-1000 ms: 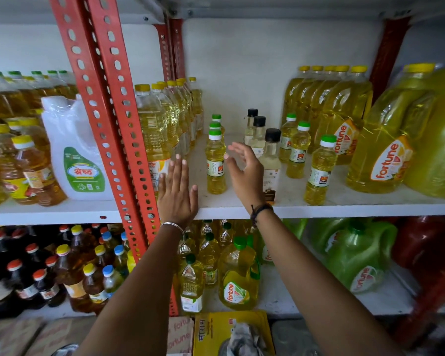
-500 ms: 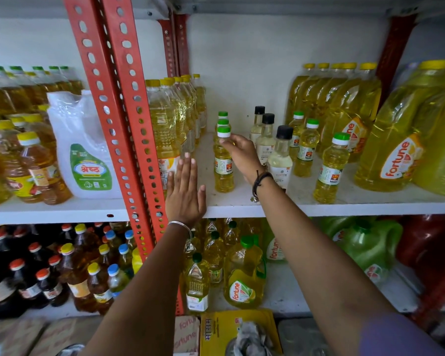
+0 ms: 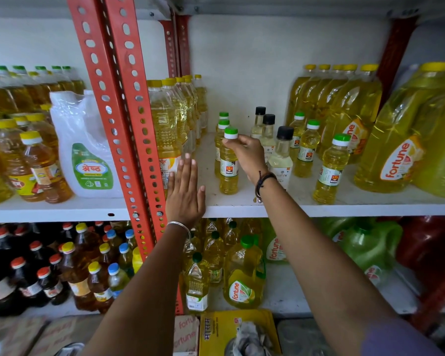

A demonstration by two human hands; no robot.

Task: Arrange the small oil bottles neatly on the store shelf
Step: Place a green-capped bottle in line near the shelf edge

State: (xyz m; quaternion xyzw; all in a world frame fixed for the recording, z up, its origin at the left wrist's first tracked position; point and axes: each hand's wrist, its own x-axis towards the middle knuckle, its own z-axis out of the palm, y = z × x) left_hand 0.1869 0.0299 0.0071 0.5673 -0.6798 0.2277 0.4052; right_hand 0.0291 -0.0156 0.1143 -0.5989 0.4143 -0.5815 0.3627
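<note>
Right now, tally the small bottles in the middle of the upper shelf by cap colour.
Small yellow oil bottles with green-and-white caps: 6
Small pale bottles with black caps: 3
Total: 9
The right hand has its fingers at the neck of the front left green-capped one.

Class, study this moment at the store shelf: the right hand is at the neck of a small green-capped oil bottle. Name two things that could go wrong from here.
1. The right hand has a grip only near the cap of the front small bottle; held that high, it might tip.
2. The black-capped bottle stands right beside that wrist; a sideways move could knock it into its neighbours.
</note>
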